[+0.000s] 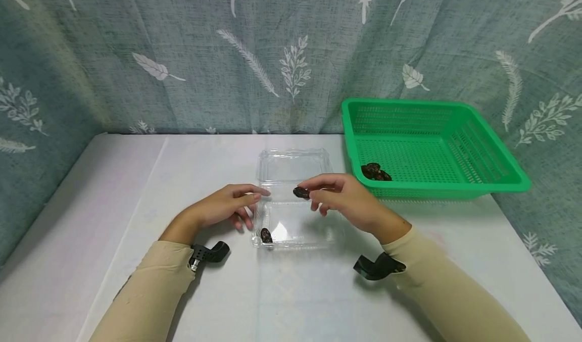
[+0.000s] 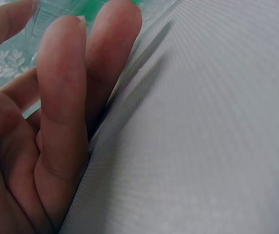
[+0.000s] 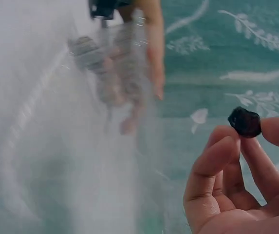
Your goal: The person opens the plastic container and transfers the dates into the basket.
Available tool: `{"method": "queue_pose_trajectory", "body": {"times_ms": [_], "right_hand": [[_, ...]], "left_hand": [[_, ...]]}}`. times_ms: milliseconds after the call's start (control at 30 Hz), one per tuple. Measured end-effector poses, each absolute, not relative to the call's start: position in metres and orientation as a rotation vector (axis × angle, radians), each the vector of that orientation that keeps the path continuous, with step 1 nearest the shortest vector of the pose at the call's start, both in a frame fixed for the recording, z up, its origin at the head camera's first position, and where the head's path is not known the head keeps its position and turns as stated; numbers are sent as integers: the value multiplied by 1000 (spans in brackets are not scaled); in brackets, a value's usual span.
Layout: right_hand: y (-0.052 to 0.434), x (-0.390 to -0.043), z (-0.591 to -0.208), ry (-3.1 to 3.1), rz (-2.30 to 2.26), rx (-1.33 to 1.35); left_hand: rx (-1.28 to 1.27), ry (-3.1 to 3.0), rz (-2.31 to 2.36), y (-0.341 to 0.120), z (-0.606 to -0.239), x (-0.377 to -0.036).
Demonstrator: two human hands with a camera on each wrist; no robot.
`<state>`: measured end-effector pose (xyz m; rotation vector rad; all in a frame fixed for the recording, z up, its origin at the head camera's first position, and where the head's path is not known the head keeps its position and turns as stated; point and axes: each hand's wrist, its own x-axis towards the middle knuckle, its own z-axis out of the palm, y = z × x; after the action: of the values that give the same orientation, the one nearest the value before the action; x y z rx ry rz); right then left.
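Over the clear box (image 1: 291,221) on the white bench (image 1: 291,291), one dark date (image 1: 301,192) is pinched between the thumb and fingers (image 3: 212,165) of the right hand (image 1: 350,200). A second date (image 1: 266,235) lies inside the box at its near left corner. More dates (image 1: 375,172) are piled in the green basket (image 1: 454,180) at its near left; two or three can be made out, but the exact count cannot be told. The box lid (image 1: 293,165) is laid open toward the far side. The left edge of the box is touched by the left hand (image 1: 227,208), its fingers (image 2: 61,97) held straight and pressed together, with nothing gripped. One basket and one box are seen on the bench, the basket just right of the box.
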<state>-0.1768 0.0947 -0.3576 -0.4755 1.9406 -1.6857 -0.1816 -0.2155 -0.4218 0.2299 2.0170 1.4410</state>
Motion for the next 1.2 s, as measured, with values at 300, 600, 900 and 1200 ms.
{"method": "queue_pose_trajectory", "body": {"times_ms": [300,600,900,1200], "right_hand": [[138,-178,-337,1905,-1911,-410],[186,-189,-322,1843,-2112,-329],[215,-217,-323,2011,-1963,-188],[225,-242,-323,2245,-1651,-128]], "left_hand": [[236,2010,1447,-215,-423,-182],[246,2009,1444,-215,-423,-182],[266,2009,1445,-216,-425,-183],[260,2004,1448,-216,-424,-182]]}}
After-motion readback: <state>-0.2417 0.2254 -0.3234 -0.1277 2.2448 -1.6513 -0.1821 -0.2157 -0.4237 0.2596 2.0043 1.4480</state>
